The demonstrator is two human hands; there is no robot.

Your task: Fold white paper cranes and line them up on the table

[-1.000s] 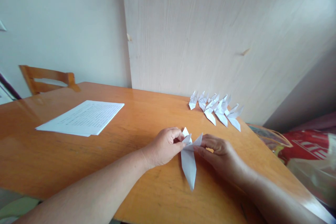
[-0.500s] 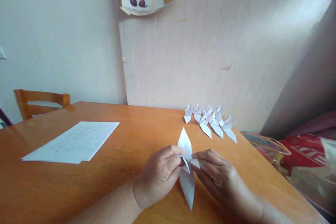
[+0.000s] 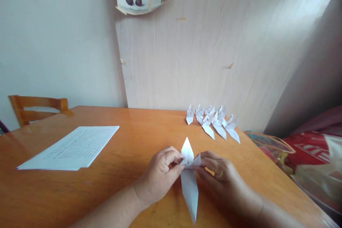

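Observation:
A white folded paper figure [image 3: 189,185] lies on the orange wooden table [image 3: 128,149], one long point toward me and a shorter point standing up at the far end. My left hand [image 3: 160,176] pinches its left small flap, fingers closed. My right hand [image 3: 219,174] pinches the right small flap in the same way. Beyond them, a row of several finished white paper cranes [image 3: 212,123] rests near the table's far edge.
A stack of printed sheets [image 3: 72,148] lies on the table's left side. A wooden chair back [image 3: 37,108] stands at the far left. A pale wooden board [image 3: 213,42] leans behind the table. Red and clear bags [image 3: 307,156] sit off the right edge.
The upright point of the paper figure has come down lower between my hands, and both small side flaps are now pulled outward. The view shifted slightly left.

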